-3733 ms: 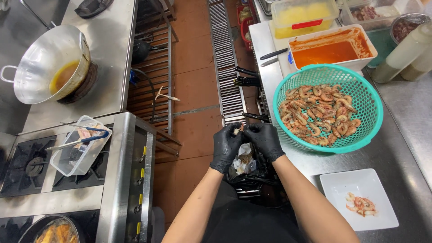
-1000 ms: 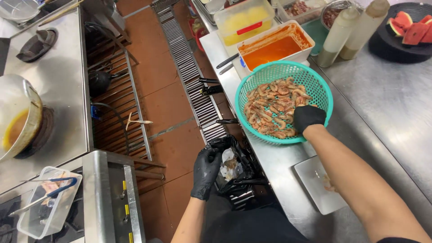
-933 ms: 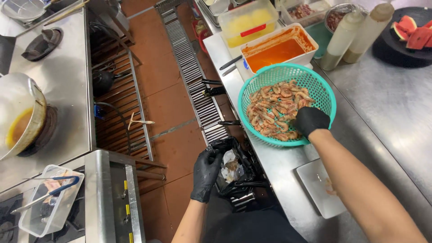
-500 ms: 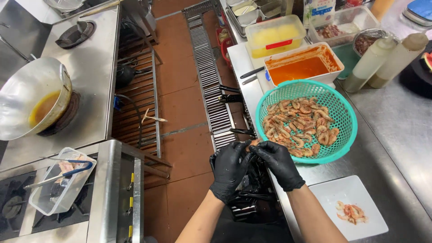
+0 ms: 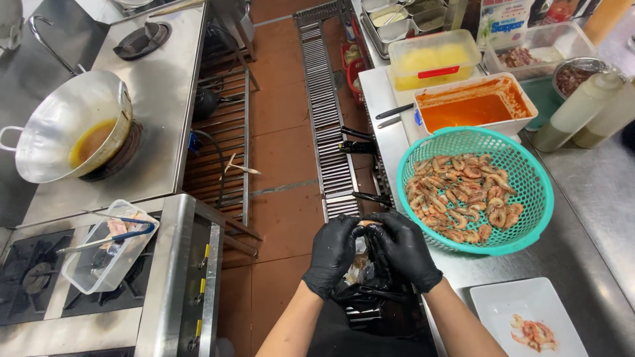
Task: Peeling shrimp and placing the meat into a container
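both gloved hands, left hand (image 5: 334, 254) and right hand (image 5: 405, 250), pinch a mostly hidden shrimp (image 5: 366, 224).

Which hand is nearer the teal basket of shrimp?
Right. The right hand sits just off the near-left rim of the teal basket, apart from it. The left hand is farther left, beyond the right hand.

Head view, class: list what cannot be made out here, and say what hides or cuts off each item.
- Shrimp pinched between left hand and right hand: black gloved fingers cover most of it.
- Black bag below the hands: contents partly hidden by the hands.
- White plate: corner cut by the bottom edge.
- Metal bowl: contents too small, squeeze bottles in front.
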